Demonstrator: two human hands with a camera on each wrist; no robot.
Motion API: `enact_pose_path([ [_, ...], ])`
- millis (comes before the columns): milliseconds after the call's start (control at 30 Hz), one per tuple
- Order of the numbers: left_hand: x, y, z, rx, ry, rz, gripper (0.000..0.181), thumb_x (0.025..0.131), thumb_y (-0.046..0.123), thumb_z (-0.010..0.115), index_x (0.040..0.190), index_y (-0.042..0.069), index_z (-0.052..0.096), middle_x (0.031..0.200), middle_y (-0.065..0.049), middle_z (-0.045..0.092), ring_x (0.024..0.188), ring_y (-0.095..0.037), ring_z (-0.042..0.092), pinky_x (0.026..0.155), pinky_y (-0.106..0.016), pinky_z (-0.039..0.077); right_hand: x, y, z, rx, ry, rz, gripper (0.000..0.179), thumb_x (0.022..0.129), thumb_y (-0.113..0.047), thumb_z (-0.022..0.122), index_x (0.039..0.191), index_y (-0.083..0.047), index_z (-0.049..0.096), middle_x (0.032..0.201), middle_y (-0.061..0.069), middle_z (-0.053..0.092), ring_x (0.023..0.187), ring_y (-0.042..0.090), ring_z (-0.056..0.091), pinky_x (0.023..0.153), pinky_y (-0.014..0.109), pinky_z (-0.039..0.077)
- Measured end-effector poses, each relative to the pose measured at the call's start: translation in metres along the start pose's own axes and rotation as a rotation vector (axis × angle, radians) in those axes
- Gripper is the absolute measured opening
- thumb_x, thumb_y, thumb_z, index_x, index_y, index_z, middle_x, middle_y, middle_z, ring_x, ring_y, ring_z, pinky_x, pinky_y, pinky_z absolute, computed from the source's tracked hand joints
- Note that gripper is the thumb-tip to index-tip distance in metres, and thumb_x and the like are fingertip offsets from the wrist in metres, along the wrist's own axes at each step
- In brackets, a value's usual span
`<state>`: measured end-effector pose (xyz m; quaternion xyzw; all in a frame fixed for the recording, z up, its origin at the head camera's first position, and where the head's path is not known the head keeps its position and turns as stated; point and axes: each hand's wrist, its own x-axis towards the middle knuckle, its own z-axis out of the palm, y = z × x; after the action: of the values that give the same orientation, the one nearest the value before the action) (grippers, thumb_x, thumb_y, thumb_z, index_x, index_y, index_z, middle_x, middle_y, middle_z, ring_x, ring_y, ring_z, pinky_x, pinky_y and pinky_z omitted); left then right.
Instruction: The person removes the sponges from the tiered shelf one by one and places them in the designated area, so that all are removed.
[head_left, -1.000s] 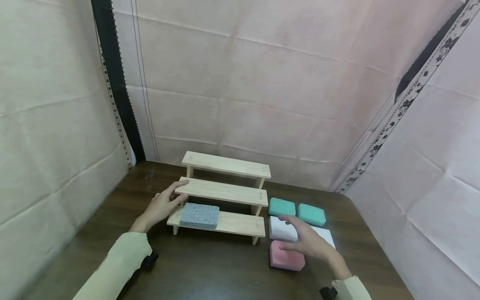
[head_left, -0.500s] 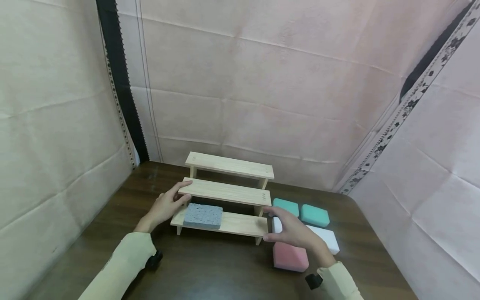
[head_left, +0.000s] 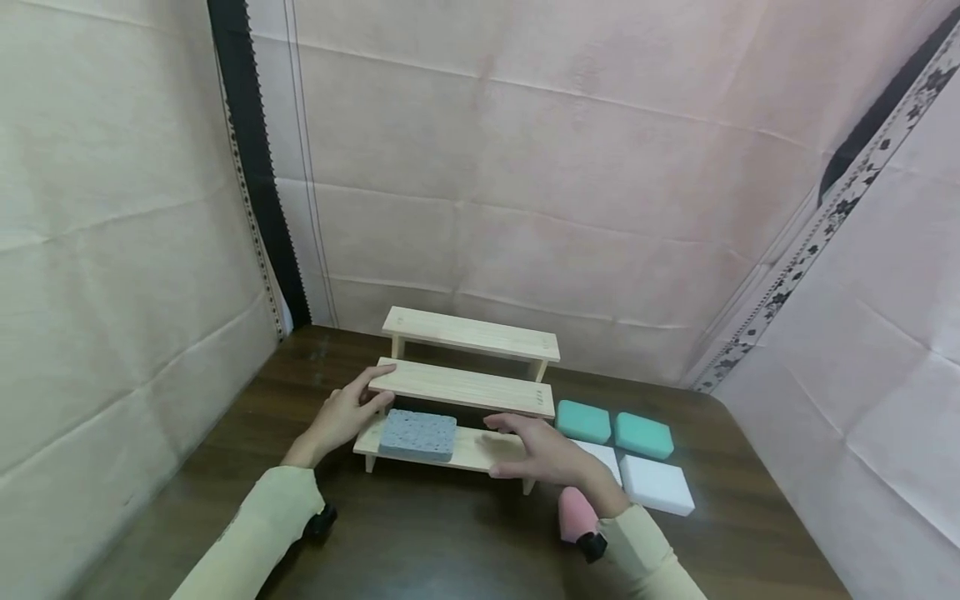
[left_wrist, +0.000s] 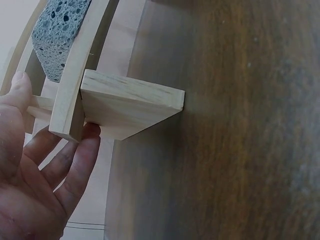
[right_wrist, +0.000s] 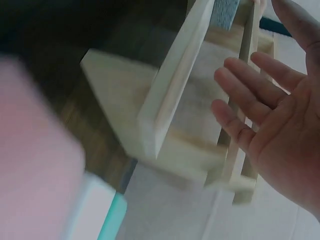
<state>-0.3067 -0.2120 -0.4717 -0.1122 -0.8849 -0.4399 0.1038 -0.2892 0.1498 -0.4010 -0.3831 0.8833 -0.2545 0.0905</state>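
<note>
A three-step wooden stand point(head_left: 480, 380) is on the brown table. On the left of its lowest step lies a blue sponge point(head_left: 417, 435) with large pores, also in view in the left wrist view. My left hand point(head_left: 347, 419) holds the stand's left end, thumb and fingers on either side of the wood. My right hand point(head_left: 546, 450) hovers with spread fingers over the right part of the lowest step, holding nothing. Below my right wrist shows a pink sponge point(head_left: 576, 515), partly hidden. A white block point(head_left: 600, 458), partly covered by my right forearm, lies beyond it.
Right of the stand lie two teal sponges point(head_left: 583, 422) side by side, and another white block point(head_left: 657, 485) in front of them. Pale cloth walls point(head_left: 525, 208) enclose the table point(head_left: 420, 542) at the back and both sides.
My right hand has moved left from above the white and pink blocks to over the lowest step. My left hand keeps its place on the stand. The view has shifted slightly.
</note>
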Motion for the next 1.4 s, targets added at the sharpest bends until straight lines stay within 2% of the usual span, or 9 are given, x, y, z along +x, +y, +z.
enact_pose_path([
  [133, 0.001, -0.001, 0.000, 0.005, 0.010, 0.010, 0.055, 0.100, 0.053, 0.054, 0.151, 0.037, 0.041, 0.111, -0.004, 0.070, 0.091, -0.017, 0.063, 0.083, -0.046, 0.050, 0.015, -0.007, 0.009, -0.026, -0.049, -0.016, 0.075, 0.091, -0.047, 0.072, 0.150, -0.011, 0.044, 0.149, 0.005, 0.050, 0.136, 0.020, 0.046, 0.108, 0.045, 0.039],
  [267, 0.001, 0.000, 0.000, 0.004, 0.005, 0.009, 0.054, 0.100, 0.051, 0.055, 0.151, 0.037, 0.041, 0.106, -0.001, 0.070, 0.088, -0.016, 0.062, 0.082, -0.044, 0.049, 0.028, -0.011, 0.021, -0.074, -0.052, -0.041, 0.075, 0.092, -0.045, 0.071, 0.152, -0.011, 0.041, 0.152, 0.003, 0.046, 0.138, 0.021, 0.042, 0.109, 0.044, 0.037],
  [433, 0.000, 0.001, 0.000, -0.005, 0.001, -0.006, 0.054, 0.100, 0.051, 0.055, 0.150, 0.037, 0.042, 0.103, 0.001, 0.069, 0.085, -0.016, 0.060, 0.080, -0.042, 0.048, 0.040, -0.015, 0.037, -0.086, -0.023, -0.037, 0.076, 0.092, -0.047, 0.071, 0.153, -0.014, 0.039, 0.152, 0.002, 0.044, 0.138, 0.020, 0.042, 0.108, 0.044, 0.038],
  [567, -0.001, 0.000, 0.002, -0.010, -0.005, -0.030, 0.055, 0.099, 0.054, 0.054, 0.150, 0.039, 0.042, 0.107, 0.000, 0.070, 0.087, -0.016, 0.061, 0.083, -0.045, 0.049, 0.047, -0.016, 0.046, -0.109, 0.011, -0.047, 0.074, 0.091, -0.045, 0.073, 0.151, -0.015, 0.042, 0.146, 0.003, 0.049, 0.129, 0.018, 0.049, 0.105, 0.042, 0.042],
  [733, -0.002, 0.000, 0.003, -0.005, -0.009, -0.032, 0.056, 0.097, 0.058, 0.054, 0.149, 0.039, 0.042, 0.118, -0.005, 0.068, 0.091, -0.018, 0.061, 0.087, -0.050, 0.049, 0.052, -0.016, 0.049, -0.158, 0.055, -0.061, 0.070, 0.091, -0.044, 0.072, 0.148, -0.013, 0.045, 0.141, 0.005, 0.052, 0.117, 0.019, 0.056, 0.099, 0.042, 0.046],
  [900, 0.001, 0.000, 0.000, 0.005, -0.003, -0.029, 0.055, 0.098, 0.055, 0.056, 0.149, 0.039, 0.042, 0.114, -0.005, 0.068, 0.087, -0.018, 0.059, 0.083, -0.048, 0.049, 0.058, -0.016, 0.050, -0.172, 0.078, -0.084, 0.073, 0.091, -0.047, 0.071, 0.148, -0.011, 0.045, 0.142, 0.007, 0.052, 0.115, 0.019, 0.056, 0.098, 0.042, 0.047],
  [1033, 0.005, 0.003, 0.001, 0.009, 0.002, -0.029, 0.053, 0.099, 0.052, 0.057, 0.149, 0.040, 0.042, 0.107, -0.003, 0.068, 0.084, -0.019, 0.058, 0.081, -0.044, 0.048, 0.059, -0.016, 0.049, -0.191, 0.096, -0.090, 0.068, 0.092, -0.046, 0.071, 0.145, -0.011, 0.048, 0.137, 0.005, 0.055, 0.105, 0.014, 0.056, 0.095, 0.038, 0.048],
  [1233, 0.006, 0.002, 0.001, 0.005, 0.007, -0.018, 0.055, 0.098, 0.055, 0.056, 0.149, 0.039, 0.043, 0.116, -0.005, 0.068, 0.089, -0.019, 0.060, 0.086, -0.048, 0.049, 0.047, -0.016, 0.040, -0.148, 0.126, -0.080, 0.063, 0.092, -0.040, 0.073, 0.144, -0.011, 0.050, 0.141, 0.002, 0.053, 0.121, 0.015, 0.054, 0.102, 0.041, 0.045],
  [1400, 0.003, 0.000, 0.003, 0.004, 0.009, -0.019, 0.054, 0.099, 0.051, 0.057, 0.149, 0.038, 0.043, 0.094, -0.002, 0.066, 0.077, -0.017, 0.055, 0.072, -0.039, 0.047, 0.028, -0.008, 0.031, -0.097, 0.129, -0.057, 0.063, 0.094, -0.040, 0.072, 0.146, -0.013, 0.048, 0.145, 0.001, 0.050, 0.128, 0.016, 0.051, 0.104, 0.043, 0.043],
])
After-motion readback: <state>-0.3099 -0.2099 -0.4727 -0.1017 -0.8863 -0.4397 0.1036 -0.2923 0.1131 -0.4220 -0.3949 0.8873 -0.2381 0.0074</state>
